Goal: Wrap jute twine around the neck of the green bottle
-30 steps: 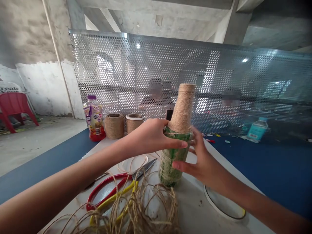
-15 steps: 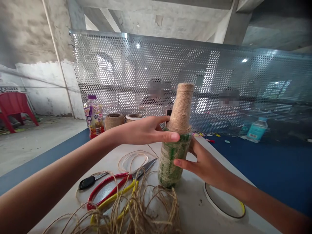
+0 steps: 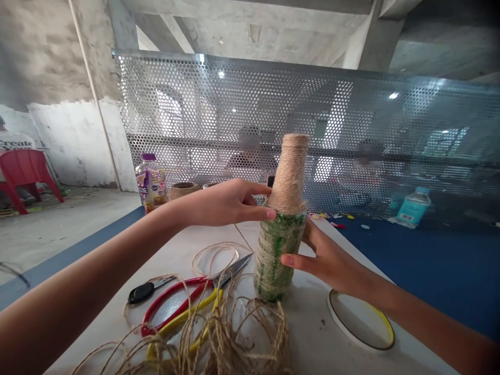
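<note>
A green bottle [image 3: 275, 255] stands slightly tilted on the white table, its neck wrapped tightly in jute twine [image 3: 292, 169] and its body covered with strips of tape. My left hand [image 3: 238, 203] is at the bottle's shoulder, thumb on the front and fingers reaching behind the twine-covered part. Lower down, my right hand [image 3: 316, 258] grips the body from the right, with its thumb across the front and its other fingers hidden behind. A strand of twine runs from behind the bottle toward the table. Loose twine [image 3: 234, 338] lies heaped in front of the bottle.
Red-and-yellow-handled scissors [image 3: 187, 297] and a black-handled cutter [image 3: 142, 292] lie left of the bottle. A tape ring [image 3: 361, 323] rests at the right. Behind stand a purple-capped bottle [image 3: 150, 182], a twine roll [image 3: 182, 190], and a perforated metal screen [image 3: 219, 109]. A blue-labelled bottle [image 3: 414, 208] is farther right.
My left thumb has slid back left across the bottle's shoulder, uncovering more of the green glass. The bottle and my right hand have hardly moved; the view has shifted slightly.
</note>
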The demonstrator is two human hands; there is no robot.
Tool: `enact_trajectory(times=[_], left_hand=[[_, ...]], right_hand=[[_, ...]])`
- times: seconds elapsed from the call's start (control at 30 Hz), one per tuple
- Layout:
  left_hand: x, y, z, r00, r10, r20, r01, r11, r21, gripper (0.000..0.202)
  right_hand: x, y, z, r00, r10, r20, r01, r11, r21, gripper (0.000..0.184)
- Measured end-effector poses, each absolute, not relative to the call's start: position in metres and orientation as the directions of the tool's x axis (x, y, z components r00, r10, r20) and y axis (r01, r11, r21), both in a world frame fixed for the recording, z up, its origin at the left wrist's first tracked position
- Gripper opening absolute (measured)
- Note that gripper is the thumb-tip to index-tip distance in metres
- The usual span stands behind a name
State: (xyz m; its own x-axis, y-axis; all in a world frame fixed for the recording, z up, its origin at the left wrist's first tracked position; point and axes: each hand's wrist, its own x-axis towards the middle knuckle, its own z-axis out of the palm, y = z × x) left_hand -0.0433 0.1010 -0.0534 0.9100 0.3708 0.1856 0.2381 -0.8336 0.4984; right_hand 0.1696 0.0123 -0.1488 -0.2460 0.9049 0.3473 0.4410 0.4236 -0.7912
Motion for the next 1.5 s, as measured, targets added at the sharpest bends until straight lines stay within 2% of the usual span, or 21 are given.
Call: enact_trajectory(times=[0.13, 0.4, 0.57, 0.7, 0.8, 0.9, 1.03, 1.07, 1.2, 1.33, 1.5], left_hand=[[-0.042, 0.103, -0.055, 0.898, 0.379, 0.224, 0.23, -0.838, 0.495, 0.047], [-0.039, 0.101, -0.058, 0.849, 0.415, 0.327, 0.266, -0.87, 0.415, 0.047], [-0.037, 0.103, -0.061, 0.838, 0.395, 0.375, 0.237, -0.885, 0.401, 0.048], [-0.033, 0.104, -0.066, 0.823, 0.41, 0.393, 0.229, -0.873, 0.43, 0.049], [-0.03, 0.102, -0.068, 0.787, 0.448, 0.425, 0.256, -0.863, 0.435, 0.053], [-0.028, 0.099, -0.069, 0.758, 0.474, 0.448, 0.283, -0.858, 0.428, 0.052], [-0.027, 0.093, -0.069, 0.771, 0.439, 0.461, 0.243, -0.872, 0.424, 0.048], [-0.027, 0.091, -0.069, 0.775, 0.432, 0.461, 0.233, -0.874, 0.427, 0.048], [-0.024, 0.091, -0.071, 0.775, 0.463, 0.431, 0.229, -0.841, 0.491, 0.055], [-0.022, 0.099, -0.078, 0.784, 0.47, 0.405, 0.177, -0.795, 0.58, 0.062], [-0.022, 0.107, -0.083, 0.817, 0.427, 0.388, 0.112, -0.777, 0.619, 0.062]], right_hand=[[0.176, 0.017, -0.15, -0.27, 0.895, 0.356, 0.416, 0.442, -0.795, 0.066], [0.187, 0.022, -0.147, -0.355, 0.868, 0.348, 0.39, 0.475, -0.789, 0.076], [0.193, 0.027, -0.148, -0.423, 0.832, 0.359, 0.378, 0.523, -0.764, 0.074], [0.201, 0.025, -0.136, -0.422, 0.85, 0.315, 0.552, 0.517, -0.654, 0.077], [0.203, 0.018, -0.124, -0.402, 0.885, 0.235, 0.666, 0.459, -0.587, 0.09], [0.192, 0.012, -0.123, -0.349, 0.901, 0.259, 0.643, 0.431, -0.633, 0.096], [0.172, 0.01, -0.135, -0.085, 0.924, 0.373, 0.539, 0.357, -0.763, 0.074], [0.169, 0.011, -0.137, -0.063, 0.921, 0.385, 0.512, 0.361, -0.78, 0.07], [0.173, 0.014, -0.134, -0.183, 0.905, 0.383, 0.392, 0.424, -0.816, 0.067], [0.187, 0.016, -0.128, -0.287, 0.914, 0.288, 0.343, 0.379, -0.859, 0.065], [0.198, 0.024, -0.133, -0.363, 0.889, 0.28, 0.295, 0.394, -0.87, 0.078]])
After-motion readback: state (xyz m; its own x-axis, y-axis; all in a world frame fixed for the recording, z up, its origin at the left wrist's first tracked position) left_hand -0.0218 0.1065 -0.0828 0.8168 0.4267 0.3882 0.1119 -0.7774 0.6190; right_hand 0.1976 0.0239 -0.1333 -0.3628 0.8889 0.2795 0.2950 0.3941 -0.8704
